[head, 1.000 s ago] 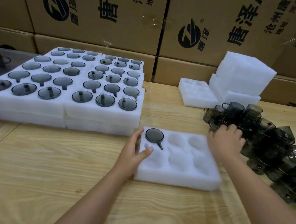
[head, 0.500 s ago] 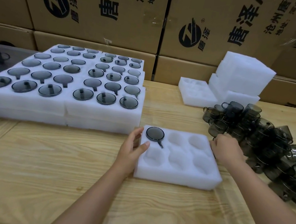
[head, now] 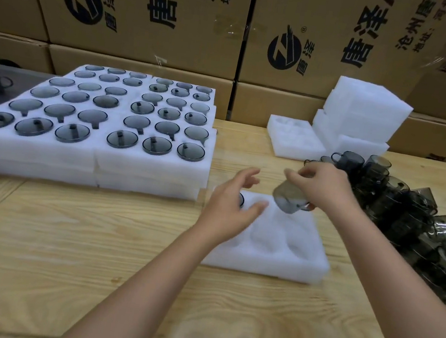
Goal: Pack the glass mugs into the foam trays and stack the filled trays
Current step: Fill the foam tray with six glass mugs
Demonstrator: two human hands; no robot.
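Right hand [head: 324, 188] is curled round a smoky glass mug [head: 288, 198], gripped from above. The mug is held tilted over the back row of the near foam tray [head: 275, 258], around the middle pocket; whether it touches the foam can't be told, as that area is blurred. Left hand [head: 232, 209] is open with fingers spread and nothing held, positioned over the tray's back-left corner. Most of the seated mug [head: 241, 199] in that corner pocket is hidden by the left hand, and only a dark sliver of rim is seen. The tray's other visible pockets are bare. The tray is laid flat on the wooden table [head: 64, 247], near the middle. The loose mugs [head: 409, 210] are piled to the right of the tray, just beside the right wrist, some upright and some tipped over. To the left, the filled trays [head: 93, 134] are set side by side in two layers, with a mug seen in every visible pocket; their front right corner is near the left hand's fingertips. An empty tray [head: 294, 138] is placed further back, and white foam blocks [head: 365, 113] are stacked to its right. Printed cardboard boxes [head: 152, 9] are stacked along the back edge of the table.
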